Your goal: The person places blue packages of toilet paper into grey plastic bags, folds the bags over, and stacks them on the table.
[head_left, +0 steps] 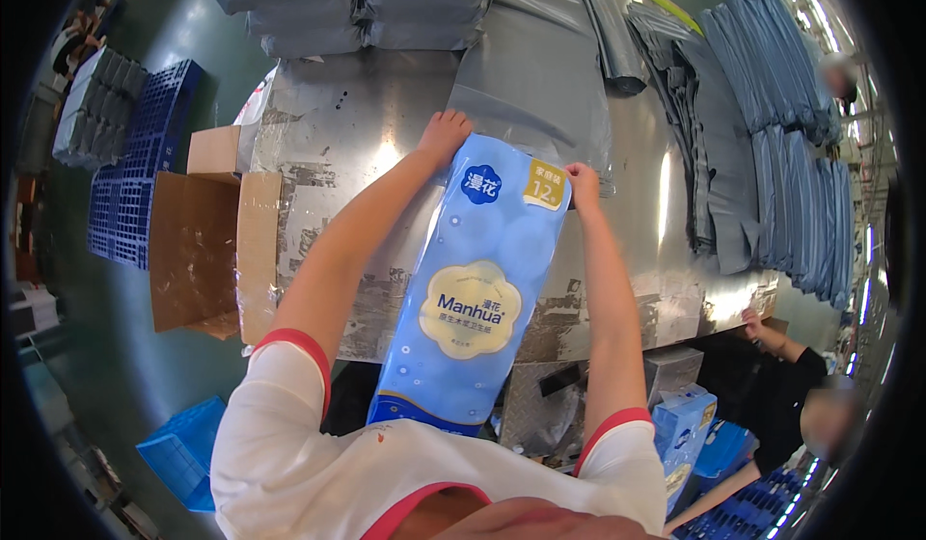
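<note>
A long light-blue pack of toilet paper rolls lies lengthwise from my chest out over the metal table. My left hand grips its far left corner and my right hand grips its far right corner. Just beyond the pack's far end a flat grey plastic mailer bag lies on the table.
Stacks of grey mailer bags line the table's far edge and right side. An open cardboard box stands left of the table, blue plastic pallets beyond it. Another person in black stands at the lower right, near more blue packs.
</note>
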{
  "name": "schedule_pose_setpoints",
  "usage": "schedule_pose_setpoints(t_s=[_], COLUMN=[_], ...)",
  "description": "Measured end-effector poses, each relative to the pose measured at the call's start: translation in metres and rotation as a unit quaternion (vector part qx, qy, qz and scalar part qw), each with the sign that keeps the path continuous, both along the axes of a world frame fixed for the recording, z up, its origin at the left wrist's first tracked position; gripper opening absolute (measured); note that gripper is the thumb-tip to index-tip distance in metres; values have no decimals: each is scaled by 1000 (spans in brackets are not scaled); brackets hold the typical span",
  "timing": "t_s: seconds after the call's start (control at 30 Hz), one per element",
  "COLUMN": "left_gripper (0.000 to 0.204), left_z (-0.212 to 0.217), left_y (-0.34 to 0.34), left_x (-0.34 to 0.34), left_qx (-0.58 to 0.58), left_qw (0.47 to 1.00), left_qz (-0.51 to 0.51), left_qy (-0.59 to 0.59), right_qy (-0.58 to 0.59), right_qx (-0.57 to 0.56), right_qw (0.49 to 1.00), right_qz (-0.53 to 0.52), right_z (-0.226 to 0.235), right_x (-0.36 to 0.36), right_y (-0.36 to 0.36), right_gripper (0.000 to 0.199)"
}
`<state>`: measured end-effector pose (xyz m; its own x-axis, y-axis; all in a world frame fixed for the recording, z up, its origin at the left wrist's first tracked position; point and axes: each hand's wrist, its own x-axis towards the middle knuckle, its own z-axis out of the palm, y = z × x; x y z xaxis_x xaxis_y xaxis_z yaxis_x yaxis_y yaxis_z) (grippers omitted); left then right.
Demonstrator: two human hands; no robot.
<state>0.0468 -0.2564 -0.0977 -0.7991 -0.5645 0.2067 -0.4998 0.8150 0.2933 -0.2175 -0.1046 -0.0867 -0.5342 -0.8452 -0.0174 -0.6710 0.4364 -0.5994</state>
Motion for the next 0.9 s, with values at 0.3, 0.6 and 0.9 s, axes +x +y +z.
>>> schedule_pose_setpoints(t_s=[0.3,0.6,0.9], left_gripper=[25,17,11], left_z=[4,31,15], left_y=[13,21,56], left_x=[21,10,29], left_qx=[-18,241,228], left_qw=[998,925,926], left_qz=[-31,199,238], left_qy=[50,214,183], right_qy=[94,-79,-143], right_qx=[-15,-184,-206], right_qw=[992,979,963], right_qz=[85,-18,-96], right_z=[6,31,20], right_x=[16,24,81], right_y=[12,25,60], right_gripper=[14,8,24])
